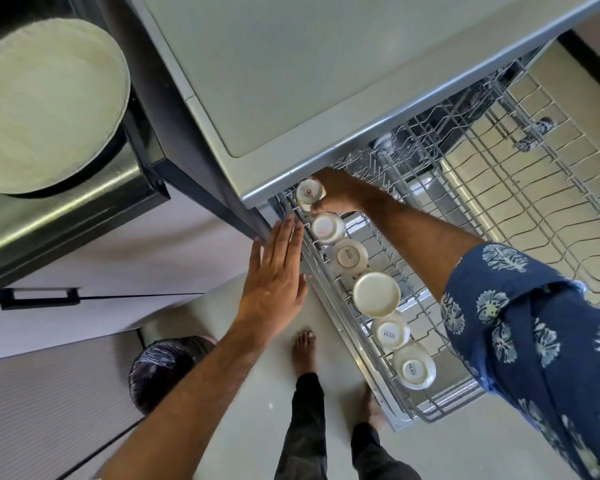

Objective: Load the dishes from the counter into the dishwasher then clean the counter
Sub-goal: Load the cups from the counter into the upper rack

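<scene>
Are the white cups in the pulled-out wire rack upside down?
Yes, upside down. The white cups in the pulled-out grey wire rack show their round bottoms, some with printed marks.

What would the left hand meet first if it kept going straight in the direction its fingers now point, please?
Most likely the near edge of the upper rack, just ahead of the left hand, whose fingertips point up and slightly right. Beyond that is the cup held by the right hand. Depth is unclear: the hand may hover above the rack.

The right hand's (pixel 340 195) fingertips hide behind the cup (pixel 309 195); the rack's (pixel 499 188) back sits under the counter (pixel 291 81).
</scene>
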A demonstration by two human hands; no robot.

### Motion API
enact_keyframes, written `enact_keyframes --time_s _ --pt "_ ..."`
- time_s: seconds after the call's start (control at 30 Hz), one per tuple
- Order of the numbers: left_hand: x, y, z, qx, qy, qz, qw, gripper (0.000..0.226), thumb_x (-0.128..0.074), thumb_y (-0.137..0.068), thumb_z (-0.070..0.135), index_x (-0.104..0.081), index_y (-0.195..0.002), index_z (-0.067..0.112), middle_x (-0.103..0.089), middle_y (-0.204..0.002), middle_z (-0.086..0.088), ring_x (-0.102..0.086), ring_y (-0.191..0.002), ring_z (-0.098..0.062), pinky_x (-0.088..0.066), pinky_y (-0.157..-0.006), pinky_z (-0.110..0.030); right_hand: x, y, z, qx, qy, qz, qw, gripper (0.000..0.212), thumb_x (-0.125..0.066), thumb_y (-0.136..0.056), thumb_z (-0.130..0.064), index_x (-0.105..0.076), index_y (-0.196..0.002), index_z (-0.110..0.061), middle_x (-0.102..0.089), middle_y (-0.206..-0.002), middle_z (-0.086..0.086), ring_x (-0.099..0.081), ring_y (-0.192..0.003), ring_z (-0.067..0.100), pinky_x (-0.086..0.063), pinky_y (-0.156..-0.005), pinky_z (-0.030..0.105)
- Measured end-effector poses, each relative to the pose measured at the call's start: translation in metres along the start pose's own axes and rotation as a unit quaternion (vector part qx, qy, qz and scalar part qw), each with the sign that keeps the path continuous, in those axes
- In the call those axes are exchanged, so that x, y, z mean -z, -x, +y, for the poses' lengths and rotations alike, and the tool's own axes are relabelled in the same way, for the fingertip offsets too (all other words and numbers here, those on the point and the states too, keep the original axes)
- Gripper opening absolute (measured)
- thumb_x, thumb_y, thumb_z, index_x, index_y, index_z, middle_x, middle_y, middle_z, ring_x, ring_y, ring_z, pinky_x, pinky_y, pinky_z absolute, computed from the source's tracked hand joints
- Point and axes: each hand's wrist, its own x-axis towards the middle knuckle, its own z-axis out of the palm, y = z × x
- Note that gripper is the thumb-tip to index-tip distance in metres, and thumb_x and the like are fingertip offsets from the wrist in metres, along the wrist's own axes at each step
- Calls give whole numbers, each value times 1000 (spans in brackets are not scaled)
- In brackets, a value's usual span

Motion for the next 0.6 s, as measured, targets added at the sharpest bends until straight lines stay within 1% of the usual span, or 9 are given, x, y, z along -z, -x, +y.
enact_keyframes --time_s 0.07,0.17,0.23,0.3,0.37,0.4,0.47,0.53,0.6 --pt "1 -3 -1 -8 3 -12 1000 95 -54 -92 38 9 -158 11 14 -166 -6 5 -154 -21 -16 -123 -50 2 -3 1 -4 -7 -15 1000 64 -81 -71 -4 -55 -128 -12 -60 -128 12 -57 -116 28 -41 -93 31" --pt "2 -6 -3 -6 0 -22 1000 96 -56 -91 37 8 -158 12 17 -166 -4 5 -154 -20 -14 -123 -50 3 -1 5 -23 -51 -38 998 77 -70 -75 3 -38 -144 -10 -51 -141 18 -54 -123 33 -45 -99 42" --pt "4 -5 -3 -4 -3 -31 1000 96 -56 -91 38 8 -158 13 17 -166 -3 4 -154 -19 -13 -123 -51 3 6 6 -28 -84 -35 995 78 -64 -78 6 -31 -148 -9 -44 -148 20 -50 -129 35 -45 -100 42" --pt "8 -5 -4 -8 -9 -45 999 95 -54 -93 41 10 -158 14 19 -165 -2 5 -154 -19 -12 -123 -50 4 17 5 -28 -111 -6 993 75 -61 -84 6 -29 -150 -9 -40 -151 19 -45 -134 33 -43 -95 33" --pt "11 -4 -6 -15 -27 -50 998 95 -53 -94 43 12 -157 14 20 -165 -2 4 -154 -20 -10 -122 -49 4 34 2 -31 -121 54 991 69 -58 -89 2 -30 -150 -12 -38 -153 16 -44 -135 32 -44 -96 34" --pt "13 -2 -7 -18 -36 -51 998 95 -51 -95 43 14 -157 14 20 -165 -3 4 -154 -20 -10 -121 -49 3 46 -1 -32 -116 79 990 67 -58 -91 0 -32 -150 -14 -38 -154 15 -44 -135 31 -44 -102 38" --pt "25 7 -4 -19 -51 -59 997 93 -49 -96 43 15 -157 14 17 -165 -5 4 -154 -21 -10 -121 -48 -2 79 -10 -27 -86 96 991 67 -61 -91 -4 -34 -150 -18 -39 -153 12 -46 -133 31 -42 -108 46" --pt "37 21 1 -10 -65 -61 996 90 -47 -98 44 12 -157 13 11 -166 -7 0 -154 -23 -12 -121 -50 -7 118 -24 -3 -17 104 994 65 -62 -91 -11 -33 -149 -18 -41 -149 12 -47 -130 31 -44 -105 49" --pt "58 45 9 26 -51 -62 996 87 -46 -98 45 9 -157 12 4 -167 -9 -6 -154 -25 -16 -121 -53 -12 164 -46 44 44 117 991 61 -62 -92 -17 -36 -147 -16 -47 -142 13 -49 -126 30 -45 -102 46"
